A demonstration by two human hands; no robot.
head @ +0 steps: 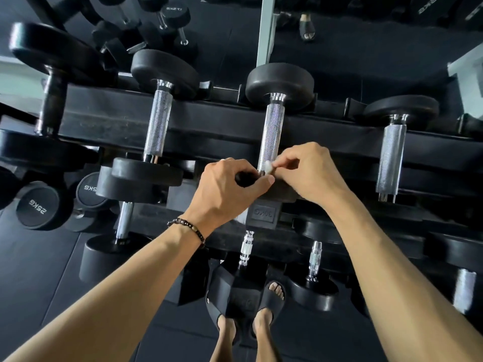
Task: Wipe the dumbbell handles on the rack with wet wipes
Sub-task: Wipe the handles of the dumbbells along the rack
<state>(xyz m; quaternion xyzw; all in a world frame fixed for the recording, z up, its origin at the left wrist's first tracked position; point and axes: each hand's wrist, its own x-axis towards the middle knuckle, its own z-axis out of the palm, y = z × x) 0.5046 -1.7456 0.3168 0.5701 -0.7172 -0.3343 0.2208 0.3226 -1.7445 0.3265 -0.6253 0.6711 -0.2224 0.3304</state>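
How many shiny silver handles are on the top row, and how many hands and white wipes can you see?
Shiny silver handles, top row: 3
Hands: 2, left hand and right hand
White wipe: 1
Total: 6

Gym weight room: tiered black rack (235,118) loaded with rubber-headed dumbbells (279,82), weight plates marked 25KG (38,206), dark rubber floor mats (39,270), wall mirror (366,35).
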